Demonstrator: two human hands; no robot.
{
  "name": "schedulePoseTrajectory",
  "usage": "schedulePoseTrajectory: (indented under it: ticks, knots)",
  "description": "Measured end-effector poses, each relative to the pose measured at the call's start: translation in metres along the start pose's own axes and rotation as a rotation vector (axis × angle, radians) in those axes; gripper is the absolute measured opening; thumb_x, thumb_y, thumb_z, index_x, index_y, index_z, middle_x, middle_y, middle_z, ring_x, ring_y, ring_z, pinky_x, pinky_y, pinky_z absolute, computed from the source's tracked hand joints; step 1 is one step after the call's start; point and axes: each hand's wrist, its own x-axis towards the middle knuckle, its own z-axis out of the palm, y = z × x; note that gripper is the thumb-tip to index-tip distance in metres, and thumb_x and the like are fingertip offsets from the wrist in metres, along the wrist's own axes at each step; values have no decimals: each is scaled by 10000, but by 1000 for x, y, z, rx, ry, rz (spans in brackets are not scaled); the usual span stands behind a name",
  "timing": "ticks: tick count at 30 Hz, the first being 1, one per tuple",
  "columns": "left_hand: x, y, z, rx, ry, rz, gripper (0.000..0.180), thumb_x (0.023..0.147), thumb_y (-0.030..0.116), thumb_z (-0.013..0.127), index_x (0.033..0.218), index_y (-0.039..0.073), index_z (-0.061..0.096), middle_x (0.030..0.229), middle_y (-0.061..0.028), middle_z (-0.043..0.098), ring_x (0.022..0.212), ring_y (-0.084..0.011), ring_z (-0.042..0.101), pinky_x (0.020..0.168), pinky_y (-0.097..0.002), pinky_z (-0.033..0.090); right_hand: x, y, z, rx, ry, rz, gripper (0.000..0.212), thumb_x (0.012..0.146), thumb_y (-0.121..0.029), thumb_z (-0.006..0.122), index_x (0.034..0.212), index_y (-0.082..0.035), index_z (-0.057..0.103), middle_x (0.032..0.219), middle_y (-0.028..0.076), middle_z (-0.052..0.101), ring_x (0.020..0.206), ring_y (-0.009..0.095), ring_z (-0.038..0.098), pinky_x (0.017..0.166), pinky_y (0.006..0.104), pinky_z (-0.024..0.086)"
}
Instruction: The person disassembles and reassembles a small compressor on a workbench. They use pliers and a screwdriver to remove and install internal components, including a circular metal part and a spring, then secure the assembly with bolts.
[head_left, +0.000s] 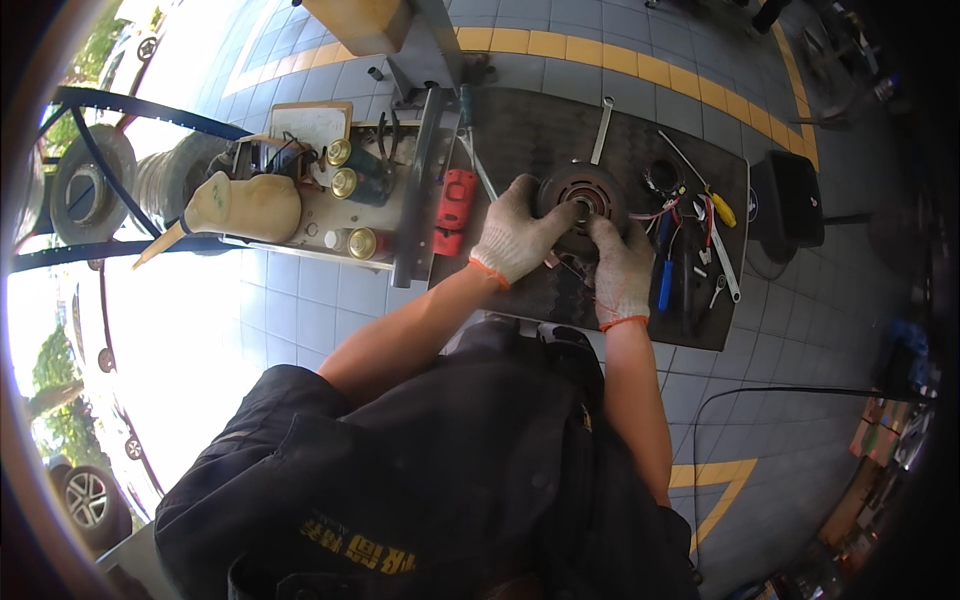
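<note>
Head view | left hand (pixel 517 238) and right hand (pixel 622 268), gloved, each grip closed on round motor (pixel 582 197) on mat (pixel 520 130) | wires (pixel 668 212) loose, tools out: work seems midway.

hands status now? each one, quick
Left hand: gloved, closed on the rim of the round motor part.
Right hand: gloved, fingers resting on the same part's lower edge; grip cannot be told.

Bare mat (pixel 530 130) beyond round motor (pixel 580 195); right blocked by screwdrivers (pixel 668 270), wrench (pixel 722 262); left by red tool (pixel 455 212).
</note>
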Motion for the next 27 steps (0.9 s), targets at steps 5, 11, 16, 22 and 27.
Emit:
schedulePoseTrajectory:
  ticks: [5, 11, 16, 22, 27]
  knots:
    - [14, -28, -45, 404, -218, 240, 867, 843, 380, 973, 1551, 9, 637, 1391, -257, 749, 1214, -377, 792, 999, -499, 670, -11, -56, -21, -495, -136, 32, 587, 959, -302, 881, 1434, 16, 747, 1306, 176, 826, 1158, 320, 807, 1026, 440, 640]
    - [39, -73, -6, 477, 62, 731, 1300, 599, 533, 1098, 1676, 47, 555, 1716, -250, 551, 1605, -478, 529, 1335, -582, 463, -12, -113, 13, -1391, -326, -695, 1131, 769, -400, 1038, 1728, -170, 486, 1637, 237, 571, 1521, 450, 608, 1254, 543, 579]
    - [54, -87, 16, 475, 73, 505, 1217, 647, 483, 1044, 1680, 48, 569, 1702, -211, 602, 1586, -418, 580, 1313, -547, 486, 2, -120, 62, -1878, -533, -411, 1312, 689, -419, 1076, 1796, -274, 388, 1750, 233, 423, 1600, 521, 491, 1322, 589, 527]
    - [43, -83, 11, 400, 100, 513, 1124, 640, 469, 1045, 1613, 69, 649, 1660, -218, 639, 1533, -436, 626, 1263, -520, 544, 9, -124, 77, -1992, -577, -336, 1192, 747, -327, 1037, 1754, -283, 401, 1637, 215, 465, 1564, 491, 531, 1275, 591, 551]
    - [39, -90, 3, 362, 130, 565, 1154, 614, 451, 1065, 1617, 69, 642, 1649, -243, 640, 1490, -467, 655, 1244, -539, 566, 4, -123, 92, -2104, -677, -380, 1124, 747, -312, 1037, 1694, -251, 434, 1607, 207, 462, 1559, 483, 527, 1255, 610, 551]
